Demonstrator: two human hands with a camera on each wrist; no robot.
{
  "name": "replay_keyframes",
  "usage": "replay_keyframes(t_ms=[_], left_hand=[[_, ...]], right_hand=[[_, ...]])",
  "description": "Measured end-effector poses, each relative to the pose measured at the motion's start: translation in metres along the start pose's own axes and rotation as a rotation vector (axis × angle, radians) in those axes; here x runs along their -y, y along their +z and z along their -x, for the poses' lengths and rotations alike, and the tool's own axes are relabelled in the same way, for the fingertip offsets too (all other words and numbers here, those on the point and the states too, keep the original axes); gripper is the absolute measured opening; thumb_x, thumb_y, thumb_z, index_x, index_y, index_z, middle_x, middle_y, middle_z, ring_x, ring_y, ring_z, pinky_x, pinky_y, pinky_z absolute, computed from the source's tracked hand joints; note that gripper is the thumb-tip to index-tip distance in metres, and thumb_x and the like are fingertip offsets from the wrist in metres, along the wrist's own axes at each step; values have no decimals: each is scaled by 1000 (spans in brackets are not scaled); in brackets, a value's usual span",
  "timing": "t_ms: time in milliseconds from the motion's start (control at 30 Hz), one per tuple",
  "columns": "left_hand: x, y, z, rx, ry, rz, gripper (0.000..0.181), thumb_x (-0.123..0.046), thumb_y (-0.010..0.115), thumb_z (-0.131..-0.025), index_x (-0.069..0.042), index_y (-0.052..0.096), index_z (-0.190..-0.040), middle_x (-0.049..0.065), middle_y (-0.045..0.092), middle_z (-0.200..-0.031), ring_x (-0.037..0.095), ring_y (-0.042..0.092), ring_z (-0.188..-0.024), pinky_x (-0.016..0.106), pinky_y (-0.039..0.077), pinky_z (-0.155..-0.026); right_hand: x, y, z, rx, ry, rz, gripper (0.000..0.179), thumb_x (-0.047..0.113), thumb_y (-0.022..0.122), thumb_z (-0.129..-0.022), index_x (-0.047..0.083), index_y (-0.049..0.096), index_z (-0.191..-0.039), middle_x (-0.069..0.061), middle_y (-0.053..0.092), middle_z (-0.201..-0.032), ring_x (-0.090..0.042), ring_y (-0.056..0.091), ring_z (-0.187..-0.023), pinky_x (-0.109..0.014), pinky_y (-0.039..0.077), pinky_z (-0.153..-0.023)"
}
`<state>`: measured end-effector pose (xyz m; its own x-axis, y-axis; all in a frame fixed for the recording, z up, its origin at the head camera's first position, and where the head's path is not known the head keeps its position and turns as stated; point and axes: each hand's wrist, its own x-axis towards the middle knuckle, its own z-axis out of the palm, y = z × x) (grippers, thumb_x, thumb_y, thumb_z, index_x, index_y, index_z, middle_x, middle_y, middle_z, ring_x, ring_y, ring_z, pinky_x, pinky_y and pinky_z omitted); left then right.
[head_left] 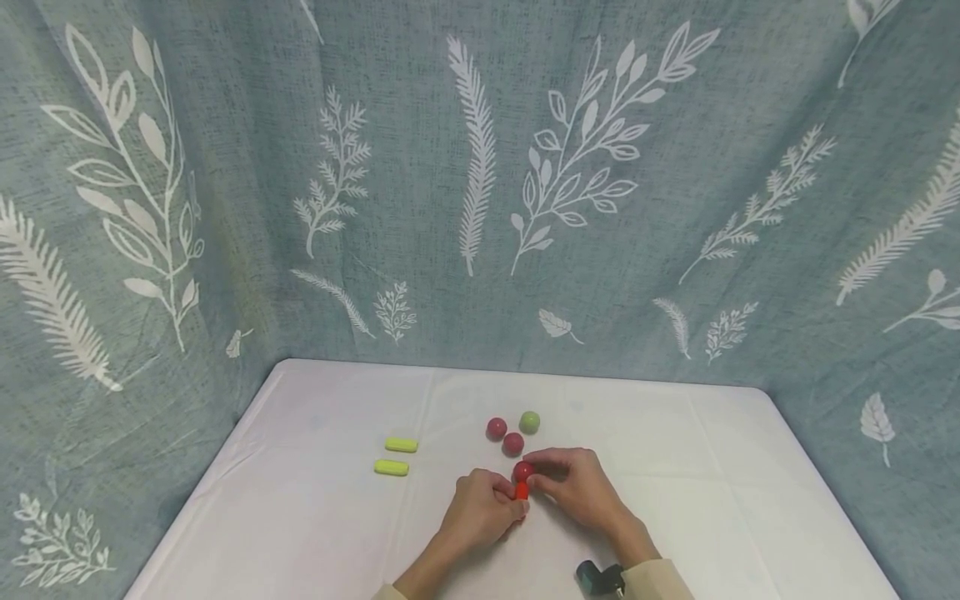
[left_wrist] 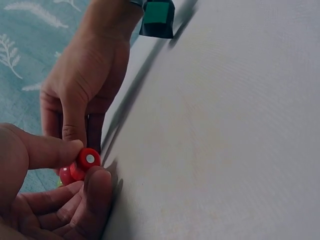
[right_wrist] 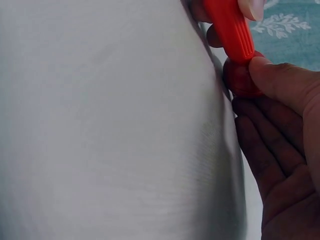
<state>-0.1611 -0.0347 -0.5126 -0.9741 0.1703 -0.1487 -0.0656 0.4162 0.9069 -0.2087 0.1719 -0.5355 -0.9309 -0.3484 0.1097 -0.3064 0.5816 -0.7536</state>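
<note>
Near the middle of the table, my left hand [head_left: 480,507] pinches a short red rod [head_left: 522,492] between thumb and fingers. The rod's near end, with a pale round dot, shows in the left wrist view. My right hand [head_left: 581,485] holds a glossy red ball [head_left: 522,472] between thumb and fingers, at the rod's far end. Seen from the right wrist, the ribbed red rod [right_wrist: 235,32] meets the red ball [right_wrist: 240,80]; whether they are joined, I cannot tell. Just beyond the hands lie two dark red balls [head_left: 513,443] and a green ball [head_left: 530,422].
Two yellow-green rods [head_left: 392,468] lie to the left of the hands. A white cloth covers the table [head_left: 675,467]. Behind it hangs a blue-green curtain [head_left: 420,167] with white leaf prints. A dark device [head_left: 596,577] is strapped at the right wrist.
</note>
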Motion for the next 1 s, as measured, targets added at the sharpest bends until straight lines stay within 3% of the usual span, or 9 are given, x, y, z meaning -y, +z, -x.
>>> replay_keyframes(t_ms=[267,467,667,800,1000], left_hand=[[1,-2,0,1,-30,9,20,-18,86,-93,-2,78,-101,1,72,-64,12,66,-53,27,49,-56],[1,-7,-5,-171,14,-20,19,-16,86,-93,-3,80,-105,1,78,-80,11,72,-70,32,60,-67],[0,-6,-20,-332,97,-48,19,-10,86,-90,-1,80,-106,5,81,-88,15,78,-81,35,66,-77],[-1,-3,-31,-391,114,-71,19,-10,87,-91,-1,80,-106,9,82,-93,19,79,-86,38,67,-80],[-6,5,-41,-426,70,-110,25,-14,90,-92,0,79,-109,11,81,-96,23,78,-90,41,67,-83]], right_hand=[[-5,-16,-3,-81,70,-27,30,13,88,-92,25,84,-119,11,83,-115,-19,77,-121,-50,57,-110],[-18,-28,-10,-102,111,-41,29,12,87,-93,23,83,-119,9,83,-115,-19,76,-121,-51,56,-111],[-29,-30,-10,-100,97,-80,29,15,87,-94,21,83,-122,6,84,-117,-21,77,-120,-45,59,-108],[-35,-30,-10,-97,92,-115,30,16,86,-94,21,83,-123,5,84,-118,-21,77,-121,-40,59,-108],[-39,-31,-10,-89,75,-169,29,16,87,-94,19,83,-123,3,84,-118,-21,77,-122,-36,58,-109]])
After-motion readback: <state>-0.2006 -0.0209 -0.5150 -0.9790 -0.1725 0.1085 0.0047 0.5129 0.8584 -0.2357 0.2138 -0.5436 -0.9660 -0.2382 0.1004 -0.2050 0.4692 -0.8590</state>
